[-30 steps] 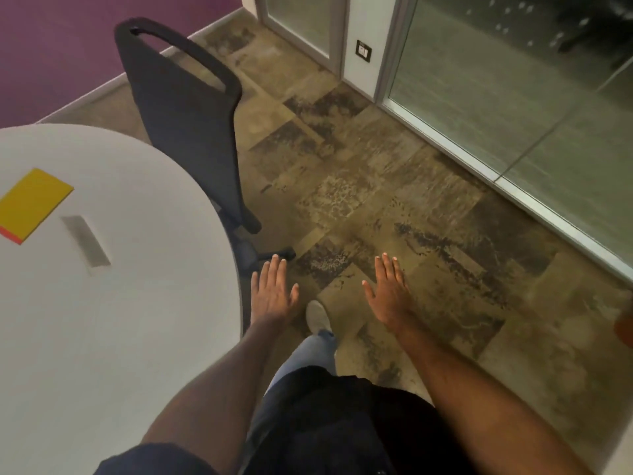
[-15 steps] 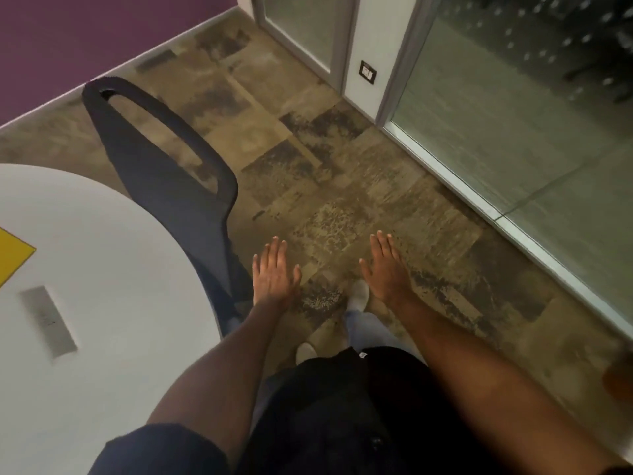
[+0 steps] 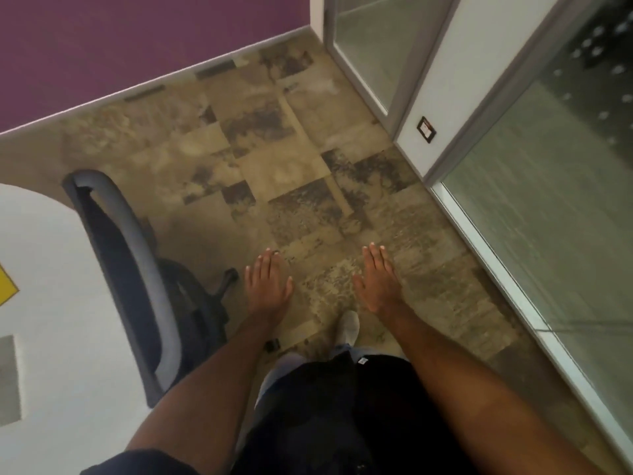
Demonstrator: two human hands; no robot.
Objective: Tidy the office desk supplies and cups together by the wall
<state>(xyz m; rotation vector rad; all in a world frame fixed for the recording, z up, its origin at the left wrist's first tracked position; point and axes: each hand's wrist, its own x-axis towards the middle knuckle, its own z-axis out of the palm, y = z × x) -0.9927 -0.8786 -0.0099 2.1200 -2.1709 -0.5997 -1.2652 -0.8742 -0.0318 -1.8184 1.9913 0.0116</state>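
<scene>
My left hand (image 3: 269, 284) and my right hand (image 3: 378, 281) are both held out flat over the carpet, palms down, fingers apart, holding nothing. A round white table (image 3: 51, 320) fills the left edge. On it lies the corner of a yellow pad (image 3: 6, 286) at the far left and a grey rectangular insert (image 3: 8, 378) below it. No cups are in view.
A dark office chair (image 3: 137, 279) stands pushed against the table's right side, just left of my left hand. A purple wall (image 3: 137, 39) runs along the back. Glass partitions (image 3: 548, 200) and a white post with a wall switch (image 3: 426, 129) line the right. Patterned carpet (image 3: 291, 166) lies ahead.
The view has swung to the right and forward: table and yellow pad slid toward the left edge, the chair is now beside me. Both hands stay flat and empty.
</scene>
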